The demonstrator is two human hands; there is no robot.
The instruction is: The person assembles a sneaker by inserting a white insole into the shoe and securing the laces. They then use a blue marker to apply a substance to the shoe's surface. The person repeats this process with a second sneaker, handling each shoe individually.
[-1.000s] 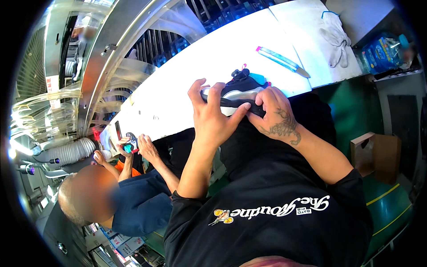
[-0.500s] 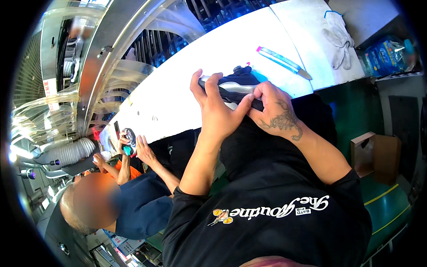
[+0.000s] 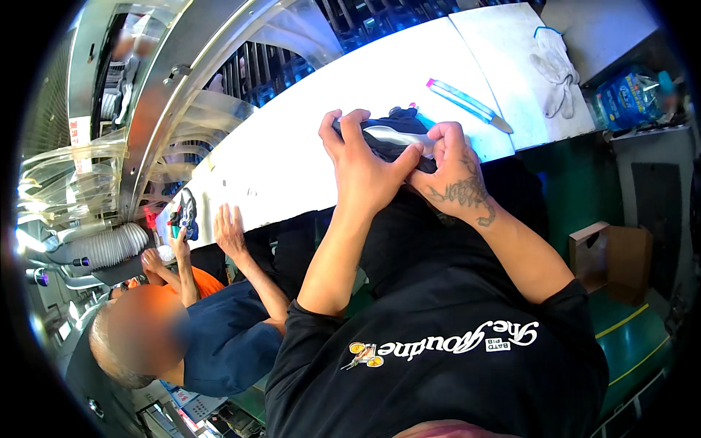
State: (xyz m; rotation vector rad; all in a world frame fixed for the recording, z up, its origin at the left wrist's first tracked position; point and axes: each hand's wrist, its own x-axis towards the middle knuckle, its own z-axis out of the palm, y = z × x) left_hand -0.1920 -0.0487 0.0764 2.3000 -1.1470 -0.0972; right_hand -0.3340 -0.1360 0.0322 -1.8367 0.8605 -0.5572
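A black shoe (image 3: 391,136) with a silver-grey curved side panel lies tilted between my two hands, over the near edge of the white table. My left hand (image 3: 365,166) holds its left end, fingers over the far side and thumb along the near side. At the other end, my right hand (image 3: 454,175) grips the shoe with bent fingers and thumb, the two thumbs close together. Part of the shoe is hidden behind my fingers. Just beyond my right hand, a long light-blue tool (image 3: 467,104) with a pink end and a tan tip rests on the table.
White gloves (image 3: 555,77) lie at the table's right end, near a blue-labelled bottle (image 3: 629,98). To the left, a co-worker holds a dark shoe (image 3: 188,213) in one hand, the other hand (image 3: 229,230) flat on the white table (image 3: 292,153). A cardboard box (image 3: 610,263) stands on the floor.
The shoe has turned slightly in my hands, showing more of its silver panel. My right fingers have shifted up along it. The co-worker's shoe has moved left and one hand now lies flat.
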